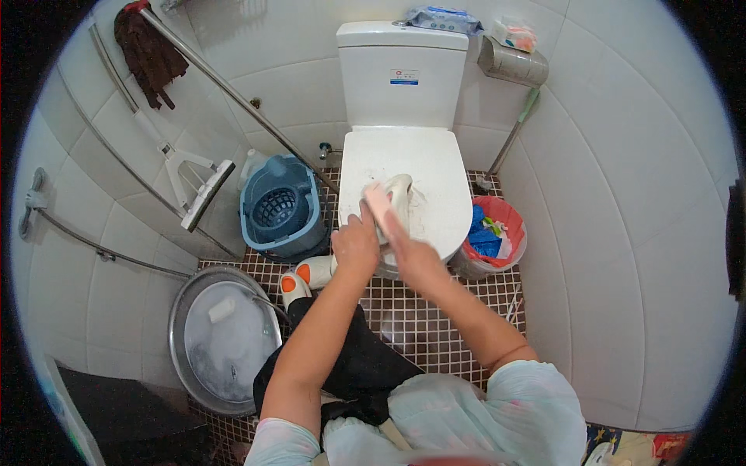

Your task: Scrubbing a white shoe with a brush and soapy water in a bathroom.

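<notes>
A white shoe (pixel 400 189) lies on the closed white toilet lid (pixel 431 157), partly hidden by my hands. My left hand (pixel 356 242) holds it down at its near left side, index finger pointing forward. Gripped in my right hand (pixel 418 259) is a pale pink brush (pixel 379 201), blurred, slanting across the shoe's left side. Whether its bristles touch the shoe cannot be seen. Murky wet residue and dark specks mark the lid around the shoe.
At left, a metal basin (pixel 176 343) contains cloudy water and a white block (pixel 221 310). A blue mop bucket (pixel 250 236) stands left of the toilet, near a leaning metal pole (pixel 233 93) and squeegee mop (pixel 207 195). A lined bin (pixel 507 233) and toilet brush (pixel 507 145) are right.
</notes>
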`<move>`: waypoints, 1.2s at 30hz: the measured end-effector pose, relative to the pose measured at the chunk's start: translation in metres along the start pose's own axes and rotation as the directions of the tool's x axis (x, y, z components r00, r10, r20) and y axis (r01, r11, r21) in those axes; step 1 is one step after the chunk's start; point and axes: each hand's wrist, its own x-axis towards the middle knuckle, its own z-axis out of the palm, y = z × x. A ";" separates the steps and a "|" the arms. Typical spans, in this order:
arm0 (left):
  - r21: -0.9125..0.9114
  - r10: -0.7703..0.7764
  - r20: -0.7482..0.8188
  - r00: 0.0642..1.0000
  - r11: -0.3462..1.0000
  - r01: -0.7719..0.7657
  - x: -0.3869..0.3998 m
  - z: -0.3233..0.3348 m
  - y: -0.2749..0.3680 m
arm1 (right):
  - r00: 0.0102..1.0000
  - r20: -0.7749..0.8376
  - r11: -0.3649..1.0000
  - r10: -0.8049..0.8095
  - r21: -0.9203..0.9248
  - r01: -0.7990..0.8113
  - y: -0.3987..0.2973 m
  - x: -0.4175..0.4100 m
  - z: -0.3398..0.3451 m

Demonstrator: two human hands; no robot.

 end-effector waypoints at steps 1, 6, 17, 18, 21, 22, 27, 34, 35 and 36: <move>0.001 0.007 0.003 1.000 1.000 -0.007 -0.002 0.000 0.004 | 0.978 -0.042 0.974 -0.204 -0.112 0.198 0.005 -0.004 0.009; 0.021 0.055 -0.030 0.998 0.998 -0.054 -0.012 0.002 0.021 | 0.960 -0.273 0.991 0.070 0.126 -0.037 0.049 0.063 -0.033; 0.054 0.095 -0.085 0.992 0.994 -0.090 -0.014 0.003 0.018 | 0.977 -0.116 0.984 0.179 0.020 -0.178 0.048 0.056 -0.025; 0.056 0.078 -0.090 0.993 0.996 -0.073 -0.010 0.010 0.012 | 0.993 -0.103 0.972 -0.062 -0.234 0.037 0.039 0.036 -0.009; 0.025 0.094 -0.059 0.994 0.995 -0.092 -0.017 0.021 0.007 | 0.986 0.167 0.957 0.006 -0.287 0.043 -0.005 0.003 -0.017; 0.022 0.099 -0.074 0.992 0.995 -0.098 -0.019 0.012 0.012 | 0.986 0.167 0.957 0.020 -0.290 0.030 0.003 0.014 -0.023; -0.007 0.056 -0.110 0.992 0.998 -0.057 -0.010 0.009 0.010 | 0.997 -0.073 0.940 -0.004 -0.340 -0.021 0.029 0.046 -0.023; -0.016 0.083 -0.130 0.988 0.996 -0.086 -0.011 0.006 0.012 | 0.996 -0.056 0.942 0.064 -0.327 -0.079 0.027 0.067 -0.038; -0.019 0.088 -0.130 0.988 0.996 -0.092 -0.016 0.006 0.014 | 0.988 -0.139 0.971 0.071 -0.219 -0.100 0.034 0.071 -0.038; -0.025 0.074 -0.095 0.993 0.997 -0.076 -0.015 0.006 0.009 | 0.988 -0.142 0.952 0.058 -0.288 -0.098 0.032 0.063 -0.030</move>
